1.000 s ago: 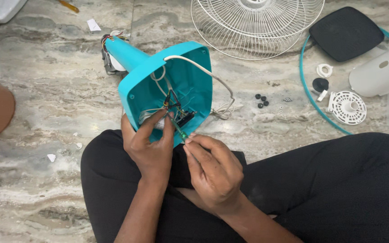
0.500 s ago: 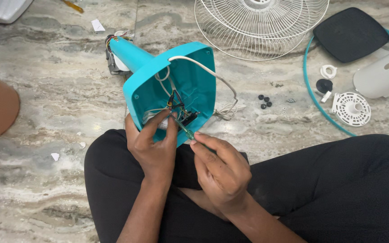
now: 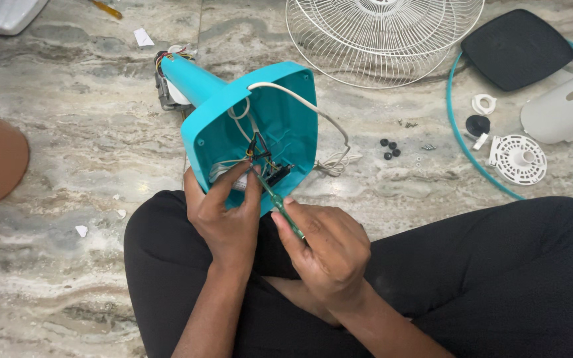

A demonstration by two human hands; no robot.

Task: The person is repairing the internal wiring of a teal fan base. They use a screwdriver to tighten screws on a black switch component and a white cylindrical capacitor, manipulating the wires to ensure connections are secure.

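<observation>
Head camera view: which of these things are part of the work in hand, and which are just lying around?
In hand:
left hand at the wires inside the turquoise plastic fan base
right hand with a green-handled screwdriver

Lying about:
white wire fan grille
black square plastic cover
white round vented disc
small black screws

A home floor used for a repair is suggested. A polished marble floor (image 3: 67, 146) is seen instead of a worktop, and the work is done seated on it. Around the teal fan base (image 3: 253, 126), a wire grille (image 3: 386, 40), white motor cover (image 3: 565, 109) and loose screws (image 3: 389, 149) are scattered.
</observation>
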